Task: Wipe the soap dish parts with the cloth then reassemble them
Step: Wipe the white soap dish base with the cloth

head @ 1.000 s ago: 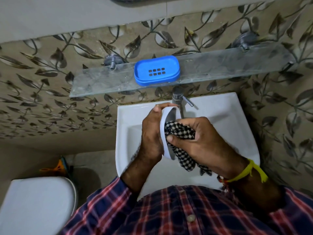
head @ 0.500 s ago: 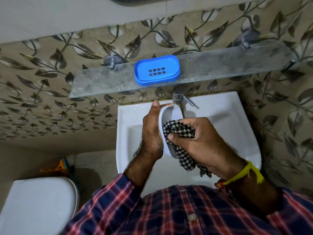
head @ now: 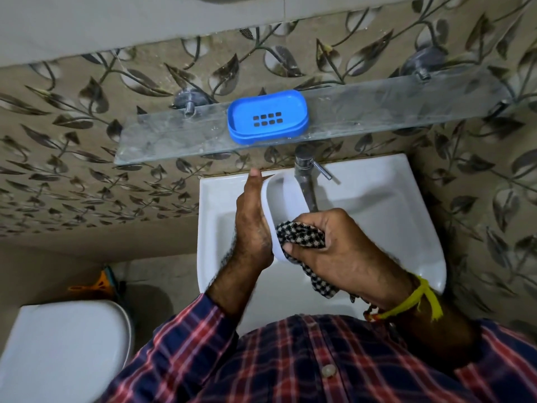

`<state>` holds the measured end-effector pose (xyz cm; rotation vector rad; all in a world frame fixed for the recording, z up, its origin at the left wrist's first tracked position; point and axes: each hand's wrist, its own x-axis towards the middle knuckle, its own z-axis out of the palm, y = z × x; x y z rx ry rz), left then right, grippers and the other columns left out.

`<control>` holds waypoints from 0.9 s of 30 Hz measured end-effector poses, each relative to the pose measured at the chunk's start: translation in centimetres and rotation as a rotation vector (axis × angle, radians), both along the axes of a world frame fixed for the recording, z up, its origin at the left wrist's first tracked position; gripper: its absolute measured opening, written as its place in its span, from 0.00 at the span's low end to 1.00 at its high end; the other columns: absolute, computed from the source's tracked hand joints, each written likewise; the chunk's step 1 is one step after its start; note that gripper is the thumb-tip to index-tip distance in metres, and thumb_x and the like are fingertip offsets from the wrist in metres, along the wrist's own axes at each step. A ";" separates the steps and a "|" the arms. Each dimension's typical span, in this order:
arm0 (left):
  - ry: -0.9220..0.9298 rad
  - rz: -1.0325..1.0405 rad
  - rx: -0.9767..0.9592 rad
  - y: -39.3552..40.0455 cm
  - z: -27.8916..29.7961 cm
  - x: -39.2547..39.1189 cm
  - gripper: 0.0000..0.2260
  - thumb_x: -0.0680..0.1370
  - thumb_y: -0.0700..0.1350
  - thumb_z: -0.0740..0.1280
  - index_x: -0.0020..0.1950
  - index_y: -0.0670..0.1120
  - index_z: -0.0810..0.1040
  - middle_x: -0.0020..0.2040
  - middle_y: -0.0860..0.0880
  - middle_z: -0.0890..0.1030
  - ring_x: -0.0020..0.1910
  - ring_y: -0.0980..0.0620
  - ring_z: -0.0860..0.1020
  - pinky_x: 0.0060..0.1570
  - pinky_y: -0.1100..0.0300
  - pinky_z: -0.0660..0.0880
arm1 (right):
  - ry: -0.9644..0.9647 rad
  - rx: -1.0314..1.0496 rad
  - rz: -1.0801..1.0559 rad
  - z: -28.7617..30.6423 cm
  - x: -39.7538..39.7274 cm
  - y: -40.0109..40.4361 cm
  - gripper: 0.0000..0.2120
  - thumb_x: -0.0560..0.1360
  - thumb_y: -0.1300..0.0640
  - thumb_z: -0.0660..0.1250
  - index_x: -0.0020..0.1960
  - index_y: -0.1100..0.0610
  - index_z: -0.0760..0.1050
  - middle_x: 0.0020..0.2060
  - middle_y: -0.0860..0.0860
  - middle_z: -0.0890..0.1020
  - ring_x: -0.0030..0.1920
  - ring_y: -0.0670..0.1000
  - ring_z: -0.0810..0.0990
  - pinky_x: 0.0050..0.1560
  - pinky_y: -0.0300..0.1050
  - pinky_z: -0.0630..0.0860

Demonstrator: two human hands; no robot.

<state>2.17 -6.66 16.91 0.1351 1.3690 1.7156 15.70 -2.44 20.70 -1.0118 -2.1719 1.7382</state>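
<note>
- The left hand (head: 252, 225) holds the white soap dish tray (head: 286, 199) on edge over the wash basin (head: 377, 205), palm against the tray's outer side, thumb reaching up along its top rim.
- The tray's hollow faces right; its upper part is bare, just beside the chrome tap (head: 305, 175).
- The right hand (head: 334, 248) has its fingers curled round a bunched black-and-white checked cloth (head: 300, 234), pressed into the lower end of the tray.
- A loose tail of the cloth hangs below the hand, over the basin.
- The blue slotted soap dish insert (head: 267, 117) lies flat on the glass shelf (head: 174, 138) above the basin, well apart from both hands.
- A yellow thread band (head: 418, 298) circles the right wrist; the sleeves are red-and-navy plaid.
- A white toilet lid (head: 61, 350) shows at lower left.
</note>
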 end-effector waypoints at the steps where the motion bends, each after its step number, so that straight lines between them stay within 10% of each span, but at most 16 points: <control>1: -0.024 0.010 -0.028 -0.1 -0.1 -0.3 0.26 0.66 0.67 0.72 0.47 0.45 0.83 0.45 0.42 0.82 0.48 0.42 0.80 0.56 0.48 0.74 | 0.020 -0.034 0.049 0.0 0.2 0.1 0.03 0.75 0.60 0.74 0.43 0.57 0.82 0.34 0.50 0.83 0.36 0.50 0.81 0.41 0.51 0.80; 6: 0.005 0.052 -0.210 0.3 0.8 -0.2 0.39 0.62 0.75 0.68 0.61 0.47 0.79 0.58 0.45 0.83 0.56 0.43 0.81 0.63 0.42 0.76 | -0.001 0.318 0.110 -0.5 0.5 -0.6 0.09 0.72 0.53 0.77 0.39 0.55 0.79 0.34 0.47 0.79 0.36 0.48 0.78 0.40 0.51 0.78; 9: 0.121 -0.023 -0.208 0.1 1.1 0.1 0.29 0.76 0.73 0.52 0.62 0.53 0.75 0.53 0.49 0.84 0.52 0.46 0.82 0.56 0.53 0.78 | 0.065 0.117 -0.050 0.1 0.3 -0.3 0.07 0.72 0.56 0.77 0.38 0.56 0.81 0.28 0.46 0.80 0.29 0.44 0.78 0.32 0.42 0.75; 11: 0.456 -0.100 -0.176 -1.4 0.2 0.6 0.28 0.80 0.69 0.45 0.68 0.56 0.72 0.58 0.49 0.83 0.55 0.50 0.83 0.52 0.55 0.79 | 0.122 -0.141 -0.212 0.4 0.2 0.5 0.06 0.72 0.61 0.76 0.38 0.56 0.82 0.26 0.44 0.80 0.28 0.43 0.77 0.30 0.37 0.73; 14: 1.113 -0.238 0.083 -4.2 -2.4 1.2 0.32 0.80 0.66 0.52 0.79 0.50 0.56 0.80 0.43 0.61 0.78 0.46 0.63 0.73 0.45 0.63 | 0.179 -0.531 -0.312 0.7 0.4 2.0 0.05 0.74 0.63 0.73 0.39 0.60 0.82 0.30 0.56 0.80 0.31 0.53 0.78 0.33 0.42 0.75; 17: 1.549 -0.326 0.227 -4.4 -4.5 0.9 0.32 0.81 0.63 0.56 0.79 0.48 0.55 0.79 0.38 0.58 0.80 0.38 0.54 0.75 0.33 0.54 | 0.214 -0.753 -0.246 0.7 0.4 2.3 0.04 0.74 0.63 0.71 0.41 0.62 0.80 0.34 0.61 0.79 0.34 0.55 0.78 0.36 0.45 0.78; 27: 1.240 -0.224 0.227 -2.8 -2.9 1.1 0.30 0.83 0.63 0.48 0.75 0.43 0.61 0.68 0.36 0.73 0.68 0.34 0.72 0.66 0.31 0.67 | 0.323 -0.749 -0.124 0.6 0.9 1.8 0.15 0.73 0.62 0.71 0.57 0.69 0.79 0.46 0.63 0.82 0.44 0.57 0.81 0.43 0.46 0.80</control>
